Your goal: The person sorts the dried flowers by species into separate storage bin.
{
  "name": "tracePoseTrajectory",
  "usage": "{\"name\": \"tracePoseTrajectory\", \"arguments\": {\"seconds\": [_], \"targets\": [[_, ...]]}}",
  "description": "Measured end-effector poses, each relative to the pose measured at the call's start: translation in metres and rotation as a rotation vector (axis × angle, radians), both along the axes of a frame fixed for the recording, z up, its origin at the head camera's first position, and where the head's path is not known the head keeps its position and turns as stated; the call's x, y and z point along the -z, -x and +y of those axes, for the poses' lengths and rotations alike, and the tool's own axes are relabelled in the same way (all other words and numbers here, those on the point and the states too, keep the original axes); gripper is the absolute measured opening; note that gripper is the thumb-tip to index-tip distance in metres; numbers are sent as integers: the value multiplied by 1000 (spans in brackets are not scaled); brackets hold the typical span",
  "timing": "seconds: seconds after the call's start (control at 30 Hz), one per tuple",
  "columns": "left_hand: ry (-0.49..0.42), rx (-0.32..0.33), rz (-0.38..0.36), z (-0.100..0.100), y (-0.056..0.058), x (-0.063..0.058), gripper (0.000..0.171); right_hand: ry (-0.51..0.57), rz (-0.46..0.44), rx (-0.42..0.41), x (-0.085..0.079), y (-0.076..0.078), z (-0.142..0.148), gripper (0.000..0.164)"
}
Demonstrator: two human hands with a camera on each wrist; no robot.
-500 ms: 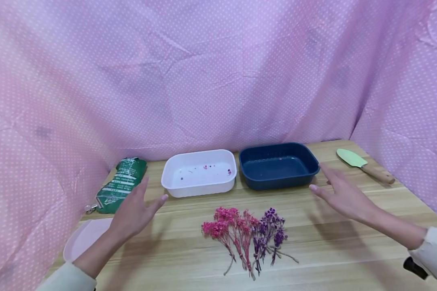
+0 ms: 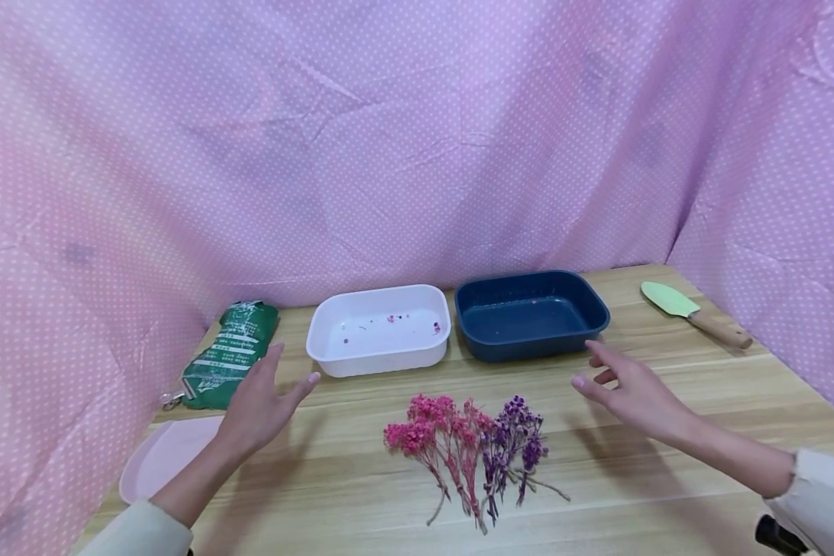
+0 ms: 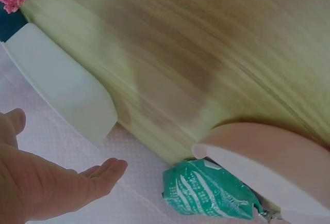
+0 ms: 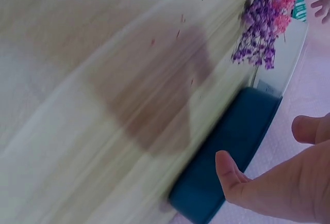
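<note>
Both hands hover over the wooden table and hold nothing. My left hand (image 2: 257,409) has its fingers stretched forward and thumb spread, beside the printed green bag (image 2: 232,347) and short of the white tub (image 2: 382,367). My right hand (image 2: 635,398) hangs in front of the dark blue tub (image 2: 535,351), fingers slightly bent and thumb apart. Between the hands lie bunches of pink dried flowers (image 2: 424,421) and purple dried flowers (image 2: 517,432), stems toward me. In the right wrist view the hand (image 4: 283,182) overlaps the blue tub (image 4: 227,146).
A pale pink plastic piece (image 2: 163,463) lies at the left edge, partly behind my left forearm. A trowel (image 2: 695,313) with a light green blade and wooden handle rests at the right. Small flower bits lie in the white tub. Pink dotted cloth (image 2: 417,154) hangs behind the table.
My right hand has shifted left and a little closer to me, away from the blue tub's right side, and its fingers bend more. My left hand has barely moved.
</note>
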State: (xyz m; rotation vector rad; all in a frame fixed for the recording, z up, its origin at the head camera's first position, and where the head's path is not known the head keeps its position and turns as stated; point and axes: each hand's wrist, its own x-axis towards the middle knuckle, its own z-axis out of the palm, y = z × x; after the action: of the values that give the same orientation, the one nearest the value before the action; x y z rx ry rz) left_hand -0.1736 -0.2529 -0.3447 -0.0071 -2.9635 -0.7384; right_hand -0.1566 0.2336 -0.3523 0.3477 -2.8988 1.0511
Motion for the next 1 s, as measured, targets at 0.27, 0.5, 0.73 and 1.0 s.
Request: {"name": "tracePoseTrajectory", "arguments": {"seconds": [0.27,0.5,0.73,1.0], "targets": [[-51,-8,48,-4,5,2,89,92,-166,22,6,-4,-10,77],[-115,-35,34,-4,11,6,89,188,-215,33,9,-12,-22,74],[-211,-34,-18,2,22,13,88,320,-355,54,14,-25,-35,74],[-279,-50,-36,7,34,15,84,235,-402,25,21,-40,-59,86]]}}
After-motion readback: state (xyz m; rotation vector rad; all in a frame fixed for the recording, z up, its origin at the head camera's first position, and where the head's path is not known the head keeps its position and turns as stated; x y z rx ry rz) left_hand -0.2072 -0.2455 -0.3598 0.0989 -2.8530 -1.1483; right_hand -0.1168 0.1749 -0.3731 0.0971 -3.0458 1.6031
